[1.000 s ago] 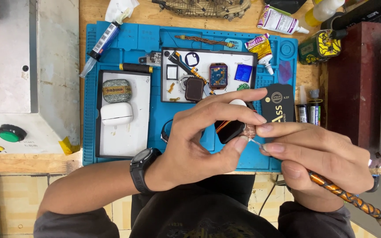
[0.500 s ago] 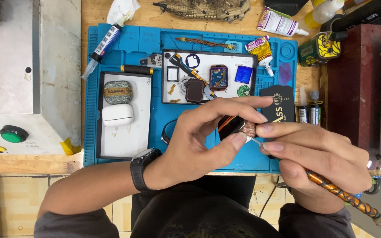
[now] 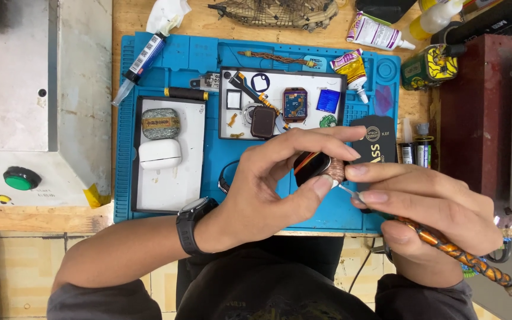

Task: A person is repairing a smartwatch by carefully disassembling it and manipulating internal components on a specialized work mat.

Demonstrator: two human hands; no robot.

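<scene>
Two bare hands meet just above the front edge of a blue work mat (image 3: 173, 59), and the step in hand looks like fine tool work on a small watch body (image 3: 314, 166), a prying or picking at its edge. The left hand (image 3: 271, 184), with a dark wristwatch (image 3: 189, 222) on its wrist, pinches that body between thumb and fingers and tilts it toward the camera. The right hand (image 3: 428, 216) is closed in a pen grip on a thin tool with an orange-brown twisted handle (image 3: 463, 258), whose metal tip touches or nearly touches the body's right rim; the exact contact is too small to tell. Whatever follows seems to call for a steady pinch from the left hand and small, controlled pressure at the tip, since a slip could send the point into a finger or across the glossy face. The watch body is small and rounded, with a dark shiny front, an orange line across it and a coppery, ribbed right side; fingers hide most of it. Behind the hands a white parts tray (image 3: 333, 83) holds small square components, a second tray (image 3: 191, 195) to the left holds a white earbud case (image 3: 160, 154), and a black card (image 3: 374, 142) lies just beyond the fingers.
</scene>
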